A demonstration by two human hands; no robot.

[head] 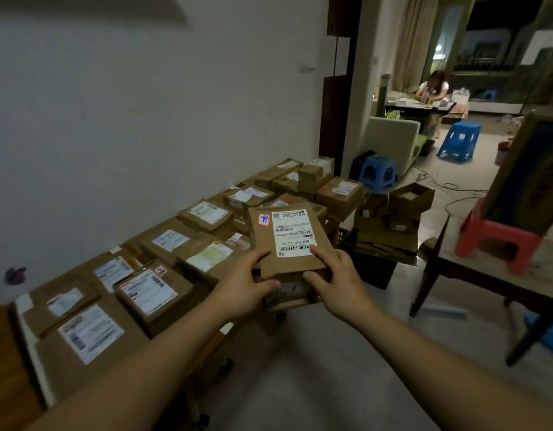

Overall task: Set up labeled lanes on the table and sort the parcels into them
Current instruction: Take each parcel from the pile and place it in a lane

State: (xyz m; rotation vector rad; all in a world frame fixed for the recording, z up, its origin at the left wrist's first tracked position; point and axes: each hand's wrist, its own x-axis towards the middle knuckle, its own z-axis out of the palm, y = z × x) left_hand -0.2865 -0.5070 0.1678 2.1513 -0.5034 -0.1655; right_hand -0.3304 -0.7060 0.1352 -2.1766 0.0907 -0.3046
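Note:
I hold a flat brown cardboard parcel [289,241] with a white shipping label and a small red-and-blue sticker, tilted up in front of me. My left hand [245,286] grips its near left corner, thumb on top. My right hand [334,279] grips the near right corner, with the forefinger on the label. A second parcel [289,293] lies under the first, between my hands. Several labelled brown parcels [150,293] cover the long table [1,353] along the wall on my left.
More boxes [393,213] are stacked on a dark crate past the table's far end. Blue stools [377,172] stand on the floor beyond. On the right, a red stool [498,241] sits on a dark-legged table [474,269]. A person sits at a far desk [430,88].

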